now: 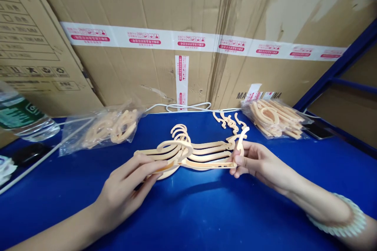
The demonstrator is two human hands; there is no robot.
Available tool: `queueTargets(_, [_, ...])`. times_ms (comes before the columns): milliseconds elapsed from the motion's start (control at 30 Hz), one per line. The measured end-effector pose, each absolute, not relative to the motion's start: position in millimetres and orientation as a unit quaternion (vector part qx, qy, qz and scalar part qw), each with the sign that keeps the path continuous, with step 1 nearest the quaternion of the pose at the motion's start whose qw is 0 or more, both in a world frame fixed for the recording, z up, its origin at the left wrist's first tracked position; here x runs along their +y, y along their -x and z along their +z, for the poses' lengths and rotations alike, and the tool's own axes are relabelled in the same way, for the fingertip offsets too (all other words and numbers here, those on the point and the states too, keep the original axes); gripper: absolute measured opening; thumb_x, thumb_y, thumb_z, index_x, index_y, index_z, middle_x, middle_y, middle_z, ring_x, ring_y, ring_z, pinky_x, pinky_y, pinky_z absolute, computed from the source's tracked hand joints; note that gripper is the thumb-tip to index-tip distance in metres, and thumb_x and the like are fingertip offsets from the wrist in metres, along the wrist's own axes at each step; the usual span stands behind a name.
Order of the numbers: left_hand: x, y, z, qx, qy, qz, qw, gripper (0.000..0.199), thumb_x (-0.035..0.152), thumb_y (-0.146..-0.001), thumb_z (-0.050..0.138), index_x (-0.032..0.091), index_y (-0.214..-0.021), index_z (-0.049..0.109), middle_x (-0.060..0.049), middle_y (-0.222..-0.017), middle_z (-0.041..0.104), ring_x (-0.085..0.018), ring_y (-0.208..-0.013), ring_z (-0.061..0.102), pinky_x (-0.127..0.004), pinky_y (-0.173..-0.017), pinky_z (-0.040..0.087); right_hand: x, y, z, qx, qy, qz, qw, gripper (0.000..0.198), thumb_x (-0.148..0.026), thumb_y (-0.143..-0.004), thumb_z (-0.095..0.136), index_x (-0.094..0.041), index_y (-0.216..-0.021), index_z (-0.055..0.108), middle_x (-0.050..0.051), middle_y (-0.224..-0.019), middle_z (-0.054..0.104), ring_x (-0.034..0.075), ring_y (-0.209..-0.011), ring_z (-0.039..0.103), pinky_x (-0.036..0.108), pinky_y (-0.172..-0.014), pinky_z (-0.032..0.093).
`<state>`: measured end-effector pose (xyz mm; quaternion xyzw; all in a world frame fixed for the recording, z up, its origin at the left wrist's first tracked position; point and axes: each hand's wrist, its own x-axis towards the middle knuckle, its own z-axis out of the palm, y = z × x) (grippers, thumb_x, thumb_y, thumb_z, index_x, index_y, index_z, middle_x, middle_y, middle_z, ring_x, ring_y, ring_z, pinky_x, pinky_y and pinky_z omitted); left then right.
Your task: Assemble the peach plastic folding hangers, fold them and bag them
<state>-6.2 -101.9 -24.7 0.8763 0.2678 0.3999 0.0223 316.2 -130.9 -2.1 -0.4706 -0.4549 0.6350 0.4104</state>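
While the left hand (125,182) grips the hanger (203,165) mid-frame, fingers nearly closed, the right hand (262,162) pinches its tip and a curved piece (240,144). Probably light and stiff, it suits holding by its arms.

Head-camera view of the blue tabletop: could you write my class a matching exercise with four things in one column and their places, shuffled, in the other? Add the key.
Things
1. Front hanger
2. Water bottle
3. Beaded bracelet
4. Printed white tape

Places
A. Worn on the right forearm
B. Stuck across the brown cardboard
C. Held by the left hand and right hand
D. At the picture's left edge

Right pairs: 1-C, 2-D, 3-A, 4-B
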Motion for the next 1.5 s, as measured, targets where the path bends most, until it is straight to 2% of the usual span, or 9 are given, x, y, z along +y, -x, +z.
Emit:
queueTargets(267, [-105, 4, -22, 0.277, -0.876, 0.394, 0.033, 0.032, 0.004, -0.09, 0.052, 0.02, -0.116, 0.059, -0.007, -0.106, 0.063, -0.015, -0.095, 0.065, -0.021, -0.075, 0.057, -134, -309, -1, -0.52, 0.487, 0.529, 0.46, 0.035, -0.045, -0.072, 0.08, -0.02, -0.073, 0.056, 0.001, -0.063, 0.065, 0.016, -0.057, 0.064, 0.029, -0.057, 0.054])
queueTargets(433, [-105, 11, -14, 0.31, -0.876, 0.365, 0.052, 0.028, 0.009, -0.092, 0.05, 0.02, -0.117, 0.058, -0.007, -0.109, 0.061, -0.014, -0.09, 0.066, -0.018, -0.063, 0.056, -130, -316, 7, -0.525, 0.47, 0.49, 0.513, 0.027, -0.045, -0.075, 0.077, -0.024, -0.09, 0.069, 0.005, -0.094, 0.067, 0.017, -0.078, 0.063, 0.03, -0.068, 0.055])
queueTargets(533, [-108, 16, -7, 0.299, -0.897, 0.325, 0.029, 0.022, 0.011, -0.092, 0.05, 0.02, -0.11, 0.059, -0.007, -0.102, 0.062, -0.015, -0.086, 0.065, -0.023, -0.067, 0.056, -123, -337, 13, -0.527, 0.482, 0.477, 0.512, 0.025, -0.048, -0.072, 0.078, -0.024, -0.078, 0.072, 0.002, -0.08, 0.063, 0.015, -0.067, 0.057, 0.027, -0.058, 0.05])
queueTargets(700, [-118, 15, 0, 0.252, -0.929, 0.231, -0.139, 0.018, 0.011, -0.089, 0.048, 0.018, -0.101, 0.06, -0.007, -0.085, 0.065, -0.023, -0.076, 0.063, -0.036, -0.065, 0.053, -109, -379, 19, -0.624, 0.516, 0.429, 0.4, 0.021, -0.043, -0.071, 0.08, -0.025, -0.077, 0.072, 0.002, -0.069, 0.066, 0.015, -0.057, 0.056, 0.028, -0.054, 0.047])
queueTargets(900, [-131, 8, 1, 0.277, -0.949, 0.111, -0.103, 0.027, 0.003, -0.082, 0.041, 0.018, -0.091, 0.062, -0.006, -0.084, 0.066, -0.023, -0.073, 0.062, -0.039, -0.07, 0.054, -107, -380, 16, -0.813, 0.472, 0.294, 0.173, 0.019, -0.041, -0.086, 0.066, -0.022, -0.086, 0.071, 0.005, -0.084, 0.069, 0.02, -0.076, 0.065, 0.033, -0.069, 0.051])
queueTargets(1000, [-130, 9, -3, 0.285, -0.946, 0.112, -0.103, 0.032, -0.002, -0.079, 0.039, 0.015, -0.09, 0.063, -0.008, -0.086, 0.066, -0.024, -0.074, 0.062, -0.039, -0.066, 0.054, -105, -378, 10, -0.841, 0.468, 0.226, 0.15, 0.02, -0.041, -0.089, 0.062, -0.023, -0.085, 0.068, 0.005, -0.086, 0.067, 0.02, -0.078, 0.063, 0.034, -0.07, 0.05])
queueTargets(1200, [-120, 11, -14, 0.289, -0.933, 0.172, -0.13, 0.023, 0.006, -0.091, 0.042, 0.013, -0.091, 0.063, -0.011, -0.09, 0.067, -0.026, -0.08, 0.063, -0.04, -0.068, 0.054, -106, -374, 8, -0.856, 0.473, 0.11, 0.175, 0.019, -0.038, -0.094, 0.053, -0.024, -0.091, 0.066, 0.007, -0.094, 0.066, 0.023, -0.088, 0.063, 0.038, -0.075, 0.051])
queueTargets(1367, [-118, 9, -20, 0.329, -0.918, 0.175, -0.137, 0.025, 0.02, -0.094, 0.044, 0.013, -0.11, 0.062, -0.015, -0.118, 0.063, -0.032, -0.108, 0.058, -0.048, -0.085, 0.051, -125, -339, -5, -0.861, 0.471, 0.066, 0.182, 0.04, -0.04, -0.098, 0.047, -0.021, -0.133, 0.05, 0.014, -0.136, 0.055, 0.028, -0.126, 0.051, 0.047, -0.102, 0.047])
queueTargets(1500, [-114, 12, -31, 0.384, -0.899, 0.136, -0.161, 0.054, 0.04, -0.095, 0.045, 0.02, -0.144, 0.039, -0.012, -0.152, 0.037, -0.037, -0.136, 0.037, -0.058, -0.101, 0.042, -132, -319, -22, -0.893, 0.442, -0.007, 0.08, 0.068, -0.047, -0.098, 0.043, -0.014, -0.154, 0.02, 0.02, -0.156, 0.025, 0.036, -0.143, 0.024, 0.061, -0.11, 0.033])
